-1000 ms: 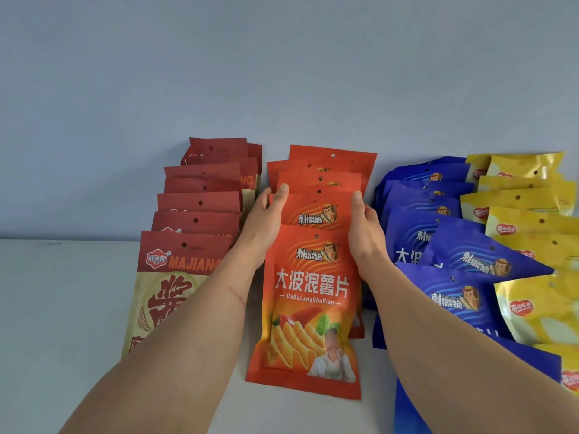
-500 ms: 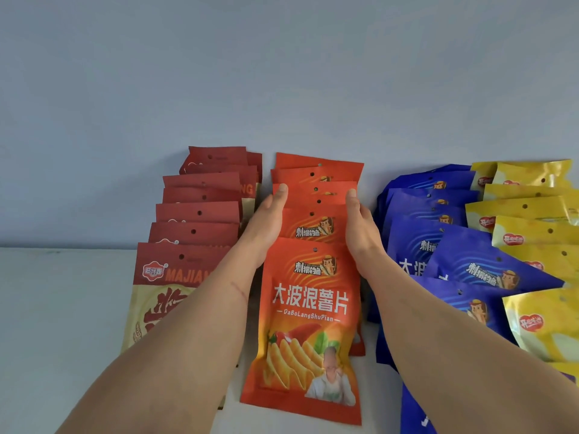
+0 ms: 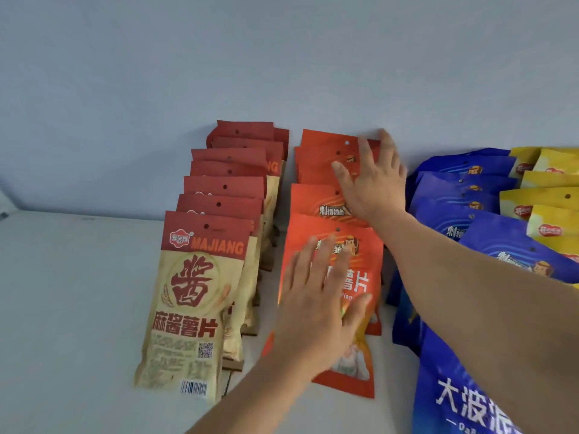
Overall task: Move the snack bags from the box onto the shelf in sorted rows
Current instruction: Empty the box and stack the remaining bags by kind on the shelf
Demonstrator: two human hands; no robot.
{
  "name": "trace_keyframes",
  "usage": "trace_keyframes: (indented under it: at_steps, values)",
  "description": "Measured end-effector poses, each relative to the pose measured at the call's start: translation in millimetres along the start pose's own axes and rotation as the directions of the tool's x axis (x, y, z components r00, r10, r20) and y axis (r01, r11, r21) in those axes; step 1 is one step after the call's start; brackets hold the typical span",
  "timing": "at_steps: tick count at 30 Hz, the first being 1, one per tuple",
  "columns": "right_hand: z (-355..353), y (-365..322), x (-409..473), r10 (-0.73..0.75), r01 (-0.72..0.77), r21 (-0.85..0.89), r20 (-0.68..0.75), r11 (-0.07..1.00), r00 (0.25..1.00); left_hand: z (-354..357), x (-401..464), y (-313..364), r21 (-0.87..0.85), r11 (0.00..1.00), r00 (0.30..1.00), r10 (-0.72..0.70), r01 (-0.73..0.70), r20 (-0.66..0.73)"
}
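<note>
The left grip (image 3: pixel 316 305) lies flat on the front orange foil snack bag (image 3: pixel 360 277); the right grip (image 3: pixel 372 180) rests behind it on the rear orange bags (image 3: pixel 322 158). Left of both stands the row of red-topped tan sesame-chip bags (image 3: pixel 194 292); right, the rows of blue foil bags (image 3: pixel 463 189) and yellow foil bags (image 3: pixel 551 198), all on the white shelf (image 3: pixel 72 308).

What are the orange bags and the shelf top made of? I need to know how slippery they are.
The orange bags look like thin printed plastic film with a soft sheen, with flat sealed tops and punched hang holes. The shelf top looks like a smooth, matte white board, perhaps laminate; the picture cannot settle it.

Both forearms bare, no sleeves; left grip (image 3: pixel 316 311) & right grip (image 3: pixel 372 180) ungloved, no rings.
</note>
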State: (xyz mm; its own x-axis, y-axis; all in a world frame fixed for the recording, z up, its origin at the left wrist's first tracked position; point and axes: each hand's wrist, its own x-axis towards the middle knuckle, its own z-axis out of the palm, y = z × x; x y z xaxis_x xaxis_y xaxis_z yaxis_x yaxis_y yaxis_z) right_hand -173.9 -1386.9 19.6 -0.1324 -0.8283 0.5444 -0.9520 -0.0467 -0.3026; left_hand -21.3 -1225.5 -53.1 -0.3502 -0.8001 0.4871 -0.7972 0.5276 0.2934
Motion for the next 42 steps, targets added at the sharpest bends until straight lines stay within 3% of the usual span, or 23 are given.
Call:
trace_keyframes:
  at_steps: [2, 4, 11, 23, 33, 36, 39, 42]
  values:
    - [3, 5, -3, -0.102, 0.105, -0.085, 0.038, 0.991, 0.994, 17, -47, -11, 0.150, 0.960, 0.966, 0.217, -0.237, 0.138]
    - [5, 9, -4, -0.170, 0.181, -0.120, 0.092, 0.976, 0.981, 30, -67, -26, 0.221, 0.913, 0.930, 0.295, -0.342, 0.220]
    - [6, 5, -8, -0.202, 0.226, -0.116, 0.192, 0.967, 0.961, 38, -43, -35, 0.309, 0.915, 0.936, 0.159, -0.259, 0.315]
    - [3, 2, -9, -0.184, 0.242, -0.190, 0.276, 0.952, 0.943, 58, -31, -43, 0.292, 0.935, 0.954, 0.122, -0.203, 0.274]
    - [-48, 17, -55, -0.269, 0.324, -0.151, 0.300, 0.934, 0.915, 47, -31, -22, 0.355, 0.921, 0.979, 0.099, -0.158, 0.177]
    - [-68, 25, -82, -0.263, 0.312, -0.124, 0.304, 0.942, 0.916, 42, -35, 1, 0.273, 0.957, 0.994, 0.077, -0.096, 0.080]
    - [-92, 34, -119, -0.200, 0.227, -0.070, 0.270, 0.972, 0.942, 41, -52, 36, 0.017, 1.000, 1.000, -0.014, 0.014, -0.008]
    - [-118, 43, -165, -0.074, 0.082, -0.023, 0.238, 0.996, 0.968, 43, -69, 68, -0.334, 0.922, 0.976, -0.150, 0.195, 0.156]
